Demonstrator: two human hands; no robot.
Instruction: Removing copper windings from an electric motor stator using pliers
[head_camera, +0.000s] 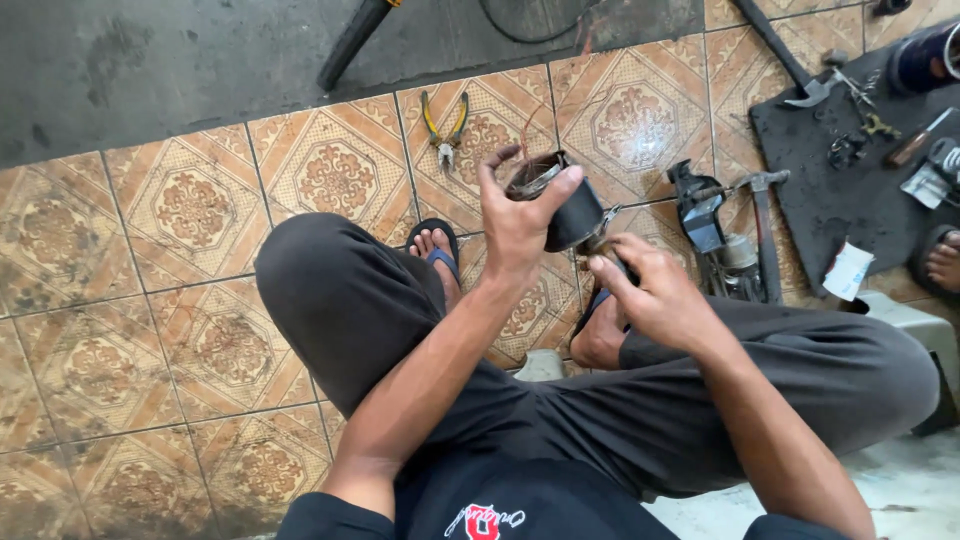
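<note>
Above the person's knees, near the middle of the view, the left hand (515, 225) is clenched around a dark cylindrical motor housing (570, 212), thumb over its open rim and fingers curled behind it. Thin copper-coloured wires rise from the open end at 12 o'clock of the housing. Just at 5 o'clock of it, the right hand (655, 295) is pinched shut on a small tool or part that touches the lower end of the housing; what it is cannot be told, as the fingers hide it.

The person sits over a patterned brown tiled floor (190, 300), in dark trousers, with sandalled feet showing below the hands. At 11 o'clock of the housing, well apart, lie yellow-handled pliers (445, 125) on the tiles. At 3 o'clock, near the right hand, stands a small grey vise-like clamp (715, 230) with a hammer (762, 225) lying just beside it. Farther off at 2 o'clock a dark mat (830, 190) carries small metal parts and a screwdriver (920, 140). Another person's sandalled foot (945, 262) shows at the right edge.
</note>
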